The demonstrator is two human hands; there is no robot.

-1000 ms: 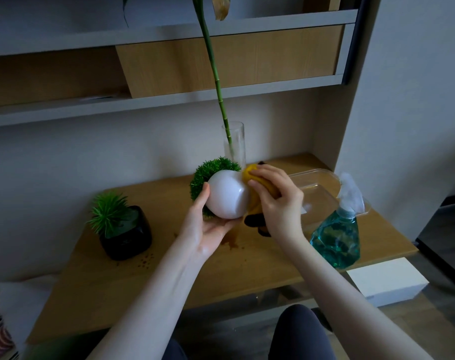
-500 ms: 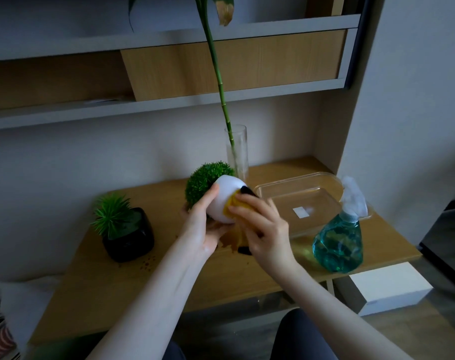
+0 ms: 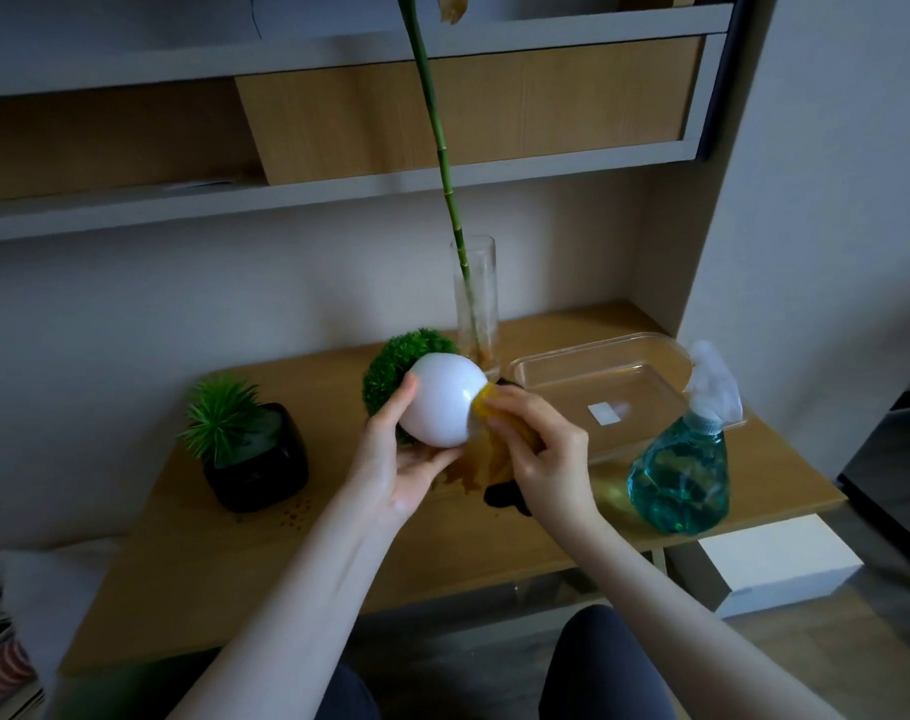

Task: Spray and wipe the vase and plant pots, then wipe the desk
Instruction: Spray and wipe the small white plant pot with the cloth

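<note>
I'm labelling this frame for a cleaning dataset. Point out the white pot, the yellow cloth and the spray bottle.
white pot [image 3: 442,402]: head view, on its round white belly.
yellow cloth [image 3: 486,407]: head view, on the fold pressed against the pot.
spray bottle [image 3: 679,475]: head view, on its blue-green liquid-filled body.

The tall green bamboo stalk [image 3: 442,163] runs out of view past the top edge. A right hand [image 3: 543,454] covers most of the yellow cloth [image 3: 486,449]. The dark object [image 3: 502,495] beneath it cannot be identified.

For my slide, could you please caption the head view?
Left hand holds white pot; right hand wipes it with cloth.
</note>
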